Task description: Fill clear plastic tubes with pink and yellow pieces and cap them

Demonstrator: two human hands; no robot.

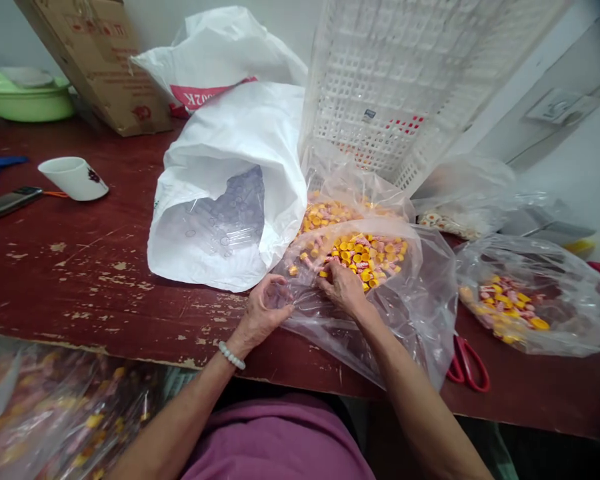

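Observation:
My left hand (265,307), with a pale bead bracelet at the wrist, curls around small clear plastic tubes (279,295) at the front edge of a clear bag. To its upper left, a white woven sack (215,267) lies with its mouth facing me, several clear tubes (237,237) inside. My right hand (343,287) reaches into the open clear plastic bag (415,313). Its fingertips pinch at a yellow cap (324,273) beside the heap of yellow caps (363,257) with pink patterned parts. Fingers partly hide that cap.
A second clear bag (570,327) of caps and red-handled scissors (467,367) lie right. White plastic crate (380,80) stands behind. At left are a white cup (75,180), phone (13,202), green basin (25,100) and cardboard box (100,73). Another filled bag (70,413) sits below the table edge.

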